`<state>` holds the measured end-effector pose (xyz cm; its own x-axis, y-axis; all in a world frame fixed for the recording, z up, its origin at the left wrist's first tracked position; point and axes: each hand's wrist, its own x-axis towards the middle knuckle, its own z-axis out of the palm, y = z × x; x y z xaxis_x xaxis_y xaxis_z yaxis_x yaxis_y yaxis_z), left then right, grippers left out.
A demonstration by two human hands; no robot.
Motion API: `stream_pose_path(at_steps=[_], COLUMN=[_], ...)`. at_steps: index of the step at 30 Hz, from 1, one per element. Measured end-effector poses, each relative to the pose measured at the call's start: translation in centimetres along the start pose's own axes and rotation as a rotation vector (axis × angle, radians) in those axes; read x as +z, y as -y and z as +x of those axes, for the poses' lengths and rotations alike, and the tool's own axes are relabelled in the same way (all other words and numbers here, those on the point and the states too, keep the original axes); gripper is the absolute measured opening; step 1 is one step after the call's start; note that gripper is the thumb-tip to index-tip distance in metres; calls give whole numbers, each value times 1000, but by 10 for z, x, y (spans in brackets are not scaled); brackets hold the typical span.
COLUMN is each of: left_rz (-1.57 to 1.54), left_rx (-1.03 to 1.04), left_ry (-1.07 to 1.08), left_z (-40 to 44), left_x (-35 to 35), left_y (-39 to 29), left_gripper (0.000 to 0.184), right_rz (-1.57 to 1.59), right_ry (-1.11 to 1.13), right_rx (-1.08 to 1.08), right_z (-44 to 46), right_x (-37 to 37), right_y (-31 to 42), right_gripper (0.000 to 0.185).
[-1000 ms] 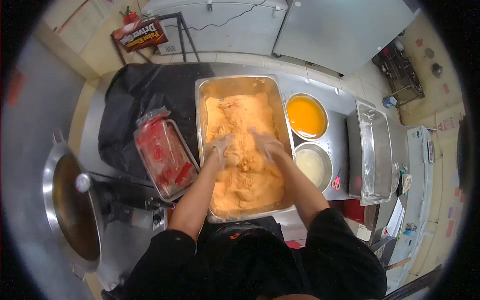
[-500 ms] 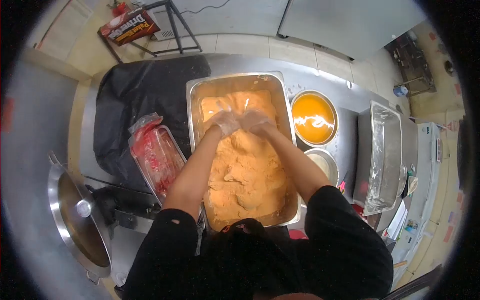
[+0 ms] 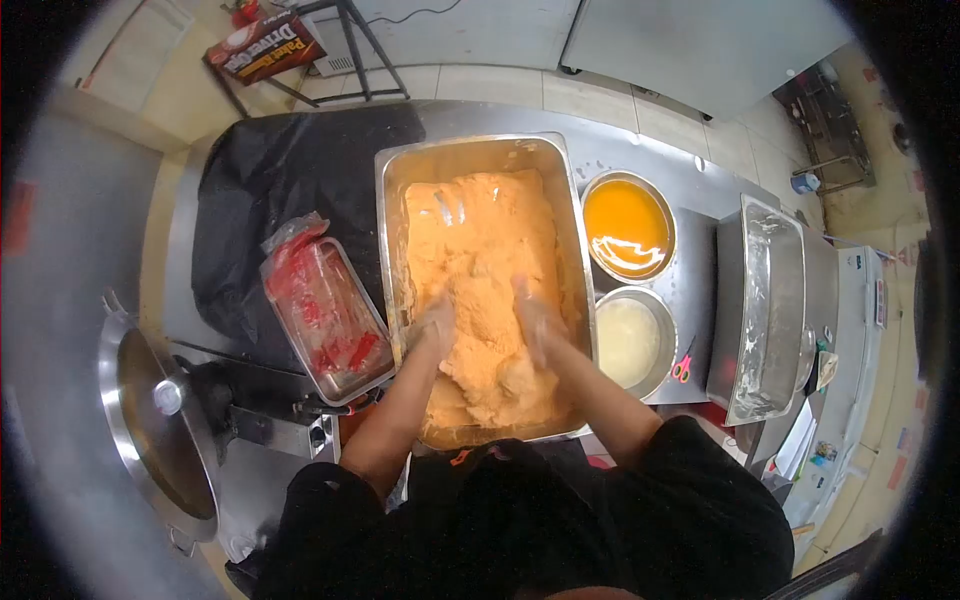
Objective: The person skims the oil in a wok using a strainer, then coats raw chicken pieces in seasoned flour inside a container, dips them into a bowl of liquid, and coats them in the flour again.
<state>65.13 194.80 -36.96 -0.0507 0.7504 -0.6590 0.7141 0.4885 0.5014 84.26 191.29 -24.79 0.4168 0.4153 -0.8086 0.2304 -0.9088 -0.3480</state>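
Observation:
A deep steel pan [image 3: 569, 185] holds a bed of orange breading flour [image 3: 480, 210]. In its middle rises a lumpy, flour-covered mound [image 3: 490, 330]; what lies under the coating is hidden. My left hand [image 3: 435, 325], in a clear glove, lies along the mound's left side. On the right side is my right hand [image 3: 540, 325], gloved too, with its fingers stretched forward. Both hands are somewhat blurred and dusted with flour, palms facing each other across the mound.
Right of the pan stand a bowl of orange liquid [image 3: 628, 225], a bowl of pale liquid [image 3: 628, 340], scissors [image 3: 683, 367] and a long steel pan [image 3: 760, 310]. At left are a tray [image 3: 385, 372] with red-stained plastic, a black sheet [image 3: 245, 220] and a large wok [image 3: 120, 400].
My hands have drawn back from the far part of the pan toward me and moved apart. The flour between them is now heaped into a mound.

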Motion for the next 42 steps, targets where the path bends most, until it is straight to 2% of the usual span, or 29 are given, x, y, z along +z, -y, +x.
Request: stream_pose_path(at_steps=[1,2,4,5,6,8,10,12,15,17,18,19,20,21,22,23,24,25,26,27,30,32,33,35,36,38,39,40,42], left_rz=[-30,-33,32,64,58,-20,-158,-278,492,1014,1311,1600,1572,1399,1095,525,-53,-369,-527,-825,-1309,-1429,-1391,-1089,-932,-675,-590,-336,156], left_rx=[13,46,130,170,187,112,-141,-393,141,505,626,736,758,695,573,318,-1,-161,-246,-242,11,82,32,-302,-460,-696,-780,-578,-176], left_ry=[28,47,34,19,-2,-15,49,120,-35,-139,-243,-396,-400,-296,-157,42,156,199,218,275,507,627,629,503,436,329,294,249,150], left_z=[10,14,2,-14,-36,-75,-84,-87,-18,19,8,-4,-26,-44,-65,-79,-90,-94,-92,-81,-72,-66,-67,-60,-57,-60,-65,-65,-66], left_x=[-9,-16,-28,-27,-20,2,19,23,26,30,25,18,14,15,21,29,38,44,48,45,15,11,21,57,75,89,89,74,35], left_y=[-6,-8,-2,6,18,36,28,30,60,79,75,69,73,79,86,88,85,82,77,74,84,102,112,114,115,124,128,118,87], left_gripper=[80,81,83,84,85,86,87,88,81,77,76,76,73,70,68,65,62,60,57,55,48,43,41,28,22,15,14,16,30], right_rz=[309,302,147,152,8,-178,-215,-77,271,360,298,-44,-464,-534,-405,-275,-276,-99,83,89,276,375,408,-703,-705,-734,-732,-773,-816], right_ry=[-39,-36,-79,-86,-103,-285,-450,9,1,40,66,49,-45,2,-77,-150,-149,31,210,210,247,268,274,31,31,417,426,412,397], right_rx=[-22,-22,-176,-174,-179,-243,-299,-5,-57,-109,-165,-445,-825,-687,-433,-179,-178,-245,-307,-305,-307,-305,-307,-668,-668,-477,-473,-724,-978], right_z=[-2,-1,4,-2,-13,-18,-23,-18,-5,13,32,100,163,124,66,16,4,-1,-3,5,69,80,77,26,6,-26,-14,17,38], right_x=[1,-4,-26,-27,-23,10,23,10,12,3,5,28,54,52,52,48,42,35,32,30,20,25,28,43,43,47,47,44,33], right_y=[4,3,-4,-17,-39,-93,-94,-76,-42,-37,-52,-101,-165,-165,-161,-152,-146,-140,-137,-137,-159,-173,-177,-180,-159,-127,-144,-167,-162], right_gripper=[91,91,88,88,88,84,80,76,71,68,66,65,63,61,56,52,52,48,44,44,36,32,31,26,26,34,34,38,43])
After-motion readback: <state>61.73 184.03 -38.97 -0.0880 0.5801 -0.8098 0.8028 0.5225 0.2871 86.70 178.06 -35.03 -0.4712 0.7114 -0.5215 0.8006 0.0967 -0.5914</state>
